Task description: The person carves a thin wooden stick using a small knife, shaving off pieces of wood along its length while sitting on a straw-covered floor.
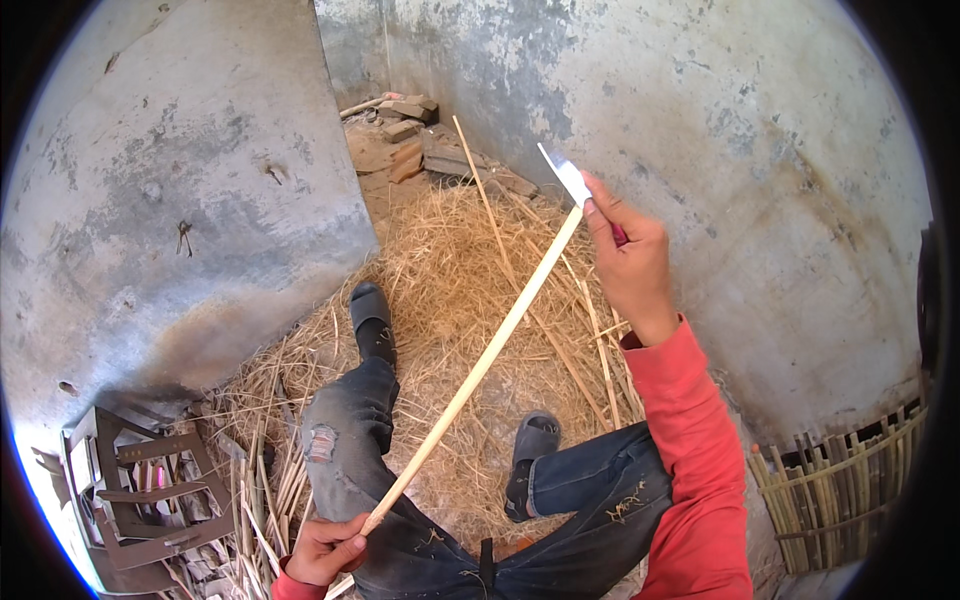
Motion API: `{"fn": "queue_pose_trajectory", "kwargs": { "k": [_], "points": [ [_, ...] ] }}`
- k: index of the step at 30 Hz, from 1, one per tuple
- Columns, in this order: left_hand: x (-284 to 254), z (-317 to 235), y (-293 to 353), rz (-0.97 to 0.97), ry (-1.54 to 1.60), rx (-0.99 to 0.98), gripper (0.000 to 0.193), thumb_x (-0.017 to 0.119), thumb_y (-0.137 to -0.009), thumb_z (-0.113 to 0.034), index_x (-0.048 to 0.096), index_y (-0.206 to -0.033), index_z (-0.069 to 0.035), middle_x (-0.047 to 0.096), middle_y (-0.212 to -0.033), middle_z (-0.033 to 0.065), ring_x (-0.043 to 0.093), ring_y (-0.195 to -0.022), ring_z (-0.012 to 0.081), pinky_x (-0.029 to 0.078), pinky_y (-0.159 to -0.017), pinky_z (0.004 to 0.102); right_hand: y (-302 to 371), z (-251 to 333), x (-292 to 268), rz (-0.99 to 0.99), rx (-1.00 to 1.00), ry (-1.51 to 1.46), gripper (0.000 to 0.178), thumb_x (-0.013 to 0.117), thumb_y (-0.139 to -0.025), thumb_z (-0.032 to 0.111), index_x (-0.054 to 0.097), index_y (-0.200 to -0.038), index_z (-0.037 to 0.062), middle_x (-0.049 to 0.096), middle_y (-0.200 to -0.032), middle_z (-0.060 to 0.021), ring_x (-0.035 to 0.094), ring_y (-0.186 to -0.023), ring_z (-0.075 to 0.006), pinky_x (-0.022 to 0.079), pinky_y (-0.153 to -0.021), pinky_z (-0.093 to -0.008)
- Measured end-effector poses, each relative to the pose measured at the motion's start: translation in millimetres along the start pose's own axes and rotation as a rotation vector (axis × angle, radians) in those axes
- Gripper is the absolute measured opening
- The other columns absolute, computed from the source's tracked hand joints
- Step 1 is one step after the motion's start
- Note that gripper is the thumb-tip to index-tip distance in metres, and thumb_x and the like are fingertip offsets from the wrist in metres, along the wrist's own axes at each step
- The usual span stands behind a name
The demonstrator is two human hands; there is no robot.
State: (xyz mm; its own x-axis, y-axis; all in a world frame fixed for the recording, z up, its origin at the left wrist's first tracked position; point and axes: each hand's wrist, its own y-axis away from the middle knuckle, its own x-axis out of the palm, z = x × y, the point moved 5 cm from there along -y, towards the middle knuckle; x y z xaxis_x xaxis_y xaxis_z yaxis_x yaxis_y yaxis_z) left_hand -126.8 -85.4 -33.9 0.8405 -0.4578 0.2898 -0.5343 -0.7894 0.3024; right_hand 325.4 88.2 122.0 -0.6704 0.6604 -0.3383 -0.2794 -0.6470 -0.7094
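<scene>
I see my left hand [322, 550] clenched round the near end of a long pale bamboo strip [470, 375], which runs up and away across my jeans to my right hand [630, 262]. That hand is closed on a knife [572, 185], its flat blade meeting the strip's far end. Below and between the hands lie straw shavings [450, 290], with a woven bamboo piece [840, 490] off beyond my right elbow.

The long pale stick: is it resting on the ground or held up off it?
Held up. The left hand grips the stick at its near end; the right hand, holding a knife, meets its far end above the straw.
</scene>
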Motion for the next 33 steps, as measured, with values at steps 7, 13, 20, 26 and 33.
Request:
{"fn": "queue_pose_trajectory", "kwargs": {
  "k": [7,13,20,26,33],
  "points": [
    [19,-5,-19,-0.074,0.17,-0.076,0.038,0.063,-0.099,-0.009,0.061,-0.133,0.009,0.041,-0.059,0.001,0.031,-0.046,0.0094,0.025,-0.045,0.0283,38,15,36,0.217,0.002,-0.103,0.032,0.067,-0.099,0.009,0.07,-0.131,0.0088,0.048,-0.059,-0.0019,0.038,-0.054,-0.0059,0.035,-0.049,-0.0255],
    [31,-6,-43,0.045,0.345,-0.117,0.036,0.055,-0.105,-0.008,0.059,-0.139,0.004,0.031,-0.06,-0.0011,0.025,-0.049,0.0094,0.022,-0.046,0.0282,76,43,60,0.384,-0.085,-0.123,0.038,0.066,-0.095,0.001,0.069,-0.132,0.0071,0.07,-0.069,-0.011,0.054,-0.052,-0.0084,0.043,-0.049,-0.027],
    [29,-3,-54,0.021,0.451,-0.139,0.04,0.053,-0.106,-0.018,0.054,-0.14,0.004,0.022,-0.058,-0.0053,0.019,-0.044,0.0053,0.017,-0.041,0.0251,143,81,83,0.749,-0.197,-0.202,0.034,0.064,-0.098,0.015,0.07,-0.131,0.0124,0.065,-0.069,-0.0113,0.059,-0.052,-0.0216,0.048,-0.05,-0.0362],
    [43,-14,-63,0.078,0.56,-0.097,0.041,0.048,-0.109,-0.018,0.051,-0.144,0.004,0.022,-0.059,-0.0049,0.019,-0.045,0.0055,0.018,-0.043,0.0257,143,83,87,0.571,-0.174,-0.341,0.049,0.071,-0.095,0.023,0.063,-0.142,0.0131,0.06,-0.066,-0.0079,0.055,-0.054,-0.0189,0.048,-0.053,-0.0339],
    [69,10,-64,0.097,0.415,-0.137,0.047,0.055,-0.107,-0.021,0.048,-0.147,0.002,0.026,-0.06,-0.0036,0.023,-0.049,0.0069,0.021,-0.046,0.0253,72,41,68,0.374,0.246,-0.326,0.06,0.081,-0.088,0.017,0.06,-0.143,0.0049,0.062,-0.077,0.0025,0.044,-0.061,-0.0072,0.042,-0.057,-0.0236]
  ]
}}
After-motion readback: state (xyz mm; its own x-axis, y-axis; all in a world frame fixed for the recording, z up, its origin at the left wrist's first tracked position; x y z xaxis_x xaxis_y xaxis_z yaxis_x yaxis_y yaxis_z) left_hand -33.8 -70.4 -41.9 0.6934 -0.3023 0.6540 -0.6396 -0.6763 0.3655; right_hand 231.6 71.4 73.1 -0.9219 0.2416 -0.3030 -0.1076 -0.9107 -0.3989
